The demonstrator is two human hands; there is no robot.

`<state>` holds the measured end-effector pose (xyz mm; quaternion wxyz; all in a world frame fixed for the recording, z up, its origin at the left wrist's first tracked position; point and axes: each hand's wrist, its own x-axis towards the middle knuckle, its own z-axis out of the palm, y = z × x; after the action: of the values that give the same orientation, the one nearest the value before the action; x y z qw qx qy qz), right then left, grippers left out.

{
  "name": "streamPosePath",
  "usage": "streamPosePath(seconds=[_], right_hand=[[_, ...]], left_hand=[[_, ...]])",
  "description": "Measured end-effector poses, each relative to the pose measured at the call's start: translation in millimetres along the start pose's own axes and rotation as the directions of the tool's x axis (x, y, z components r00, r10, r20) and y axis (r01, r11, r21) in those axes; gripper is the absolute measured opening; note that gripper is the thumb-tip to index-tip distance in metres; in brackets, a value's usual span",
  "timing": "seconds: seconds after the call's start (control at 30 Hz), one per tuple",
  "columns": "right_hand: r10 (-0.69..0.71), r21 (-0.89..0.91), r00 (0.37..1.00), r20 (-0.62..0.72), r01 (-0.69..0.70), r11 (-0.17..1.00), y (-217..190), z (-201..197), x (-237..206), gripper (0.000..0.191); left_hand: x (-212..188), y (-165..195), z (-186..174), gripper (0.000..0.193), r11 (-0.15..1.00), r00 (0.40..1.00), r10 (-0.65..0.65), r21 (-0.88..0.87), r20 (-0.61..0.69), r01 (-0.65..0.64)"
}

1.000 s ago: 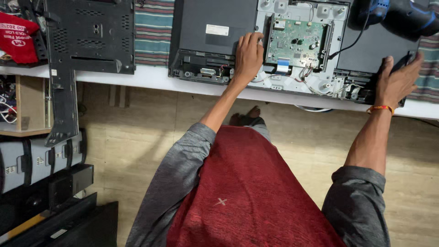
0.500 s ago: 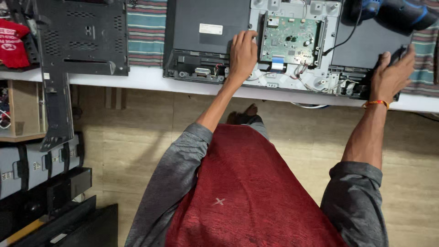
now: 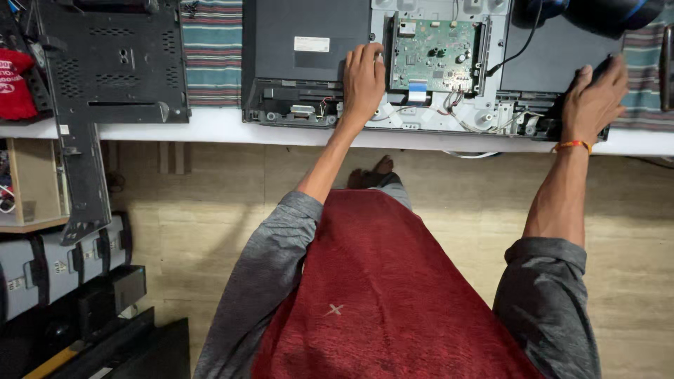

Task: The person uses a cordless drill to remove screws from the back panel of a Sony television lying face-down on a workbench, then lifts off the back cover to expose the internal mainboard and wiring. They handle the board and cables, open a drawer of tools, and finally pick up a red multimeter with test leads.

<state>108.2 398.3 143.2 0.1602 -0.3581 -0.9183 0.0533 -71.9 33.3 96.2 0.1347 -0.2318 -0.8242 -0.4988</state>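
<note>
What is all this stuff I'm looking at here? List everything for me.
Opened flat-screen monitor: one, black and grey, face down on the bench.
Circuit board: one, green, inside the monitor.
Back cover with stand: one, black, bench left.
Striped cloth: one, multicoloured, under the monitor.
Bench: one, white edge.
Red cloth: one, far left.
Dark gear: several pieces, floor left.
Left hand: flat on the monitor.
Right hand: on the monitor's right corner.
</note>
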Motion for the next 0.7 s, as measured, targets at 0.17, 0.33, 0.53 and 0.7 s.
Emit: streamPosePath(seconds=[0.17, 0.33, 0.53, 0.7], right_hand=[[0.047, 0.072, 0.999, 0.008, -0.048, 0.996, -0.8, -2.5, -1.7, 0.058], [-0.014, 0.016, 1.0, -0.022, 0.014, 1.0, 4.8, 0.7, -1.0, 0.051], [-0.021, 0.057, 0.998, -0.063, 0.024, 0.998, 7.8, 2.6, -1.0, 0.048], [-0.135, -0.024, 0.978, -0.159, 0.133, 0.991, 7.4, 1.6, -0.9, 0.05]], left_hand=[[-1.0, -2.5, 2.1, 0.016, 1.0, 1.0, -0.008, 0.009, 0.013, 0.007], [-1.8, -4.4, 4.0, 0.015, 1.0, 0.999, -0.027, -0.002, 0.024, 0.027], [-4.1, -5.1, 3.1, 0.018, 0.999, 0.998, -0.019, -0.027, 0.059, 0.02], [-3.7, -4.5, 3.1, 0.017, 1.0, 0.999, -0.013, -0.001, 0.044, 0.013]])
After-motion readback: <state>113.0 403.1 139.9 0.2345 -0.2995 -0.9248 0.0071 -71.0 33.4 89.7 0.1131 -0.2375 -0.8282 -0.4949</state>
